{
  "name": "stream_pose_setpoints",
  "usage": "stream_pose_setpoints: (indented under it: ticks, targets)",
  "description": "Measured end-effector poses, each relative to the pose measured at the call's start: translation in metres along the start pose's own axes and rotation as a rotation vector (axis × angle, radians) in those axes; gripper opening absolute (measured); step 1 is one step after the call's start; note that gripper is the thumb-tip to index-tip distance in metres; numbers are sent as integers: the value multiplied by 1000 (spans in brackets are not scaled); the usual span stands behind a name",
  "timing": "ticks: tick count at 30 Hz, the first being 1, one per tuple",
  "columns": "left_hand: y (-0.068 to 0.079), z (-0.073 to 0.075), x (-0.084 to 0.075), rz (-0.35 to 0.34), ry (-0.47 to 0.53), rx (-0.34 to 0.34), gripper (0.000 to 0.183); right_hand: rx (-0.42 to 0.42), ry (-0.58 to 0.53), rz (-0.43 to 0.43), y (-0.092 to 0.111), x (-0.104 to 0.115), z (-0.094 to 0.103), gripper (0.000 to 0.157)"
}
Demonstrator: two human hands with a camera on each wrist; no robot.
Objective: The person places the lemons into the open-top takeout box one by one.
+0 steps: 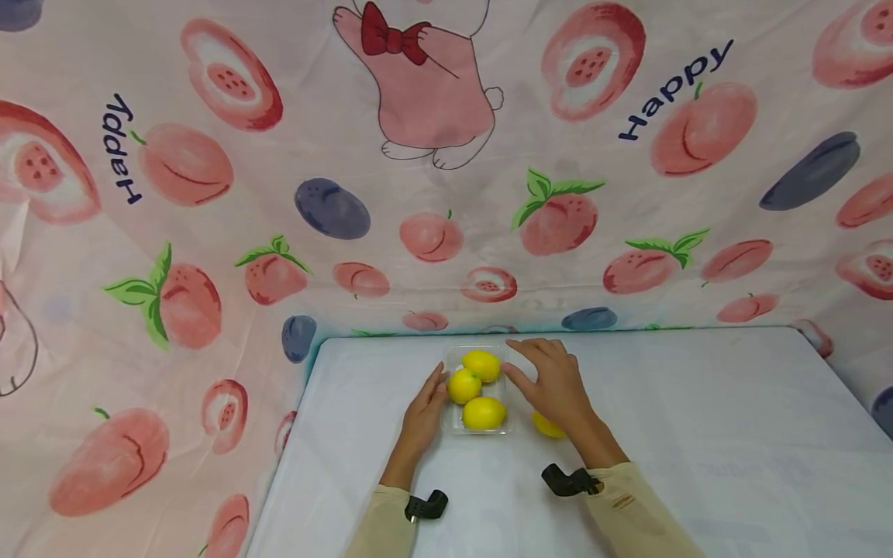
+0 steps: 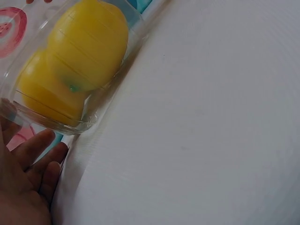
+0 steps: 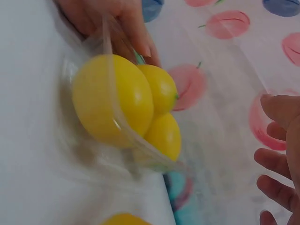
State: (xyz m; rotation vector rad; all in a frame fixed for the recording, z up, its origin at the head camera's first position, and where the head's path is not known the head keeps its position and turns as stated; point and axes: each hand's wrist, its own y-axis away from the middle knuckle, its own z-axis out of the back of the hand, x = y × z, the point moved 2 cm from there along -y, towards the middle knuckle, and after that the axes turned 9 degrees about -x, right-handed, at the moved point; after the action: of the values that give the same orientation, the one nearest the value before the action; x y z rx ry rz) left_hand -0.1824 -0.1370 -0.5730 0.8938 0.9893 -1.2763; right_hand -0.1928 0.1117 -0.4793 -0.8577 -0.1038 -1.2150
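A clear plastic box [image 1: 453, 431] stands on the white table with three yellow lemons [image 1: 484, 414] in it. Along the box's left side lies my left hand [image 1: 422, 411], its fingers fairly straight and right at the wall. My right hand [image 1: 558, 384] is by the box's right side, thumb and fingers spread apart with nothing between them. In the right wrist view, a gap shows between its fingertips [image 3: 272, 159] and the box. Another lemon [image 1: 547, 425] lies on the table to the right of the box, partly hidden under my right hand and wrist.
The white tabletop [image 1: 698, 434] reaches out on both sides of the box. Behind its far edge hangs a pink cloth [image 1: 488, 194] printed with fruit and a rabbit figure. Black wrist-worn cameras [image 1: 568, 480] sit at both cuffs.
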Motion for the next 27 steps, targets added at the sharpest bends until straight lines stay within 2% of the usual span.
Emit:
stream_pose_setpoints:
  ticks: [6, 12, 20, 27]
  targets:
    - [0, 0, -1, 8, -1, 3, 48, -24, 21, -27, 3, -14, 17, 46]
    - [-1, 1, -3, 2, -7, 9, 49, -24, 31, -47, 12, -30, 25, 45]
    - [-1, 1, -3, -4, -9, 14, 50, 55, 38, -128, 30, -52, 26, 48]
    - [-1, 1, -3, -3, -9, 11, 49, 111, -5, -198, 45, -70, 24, 51]
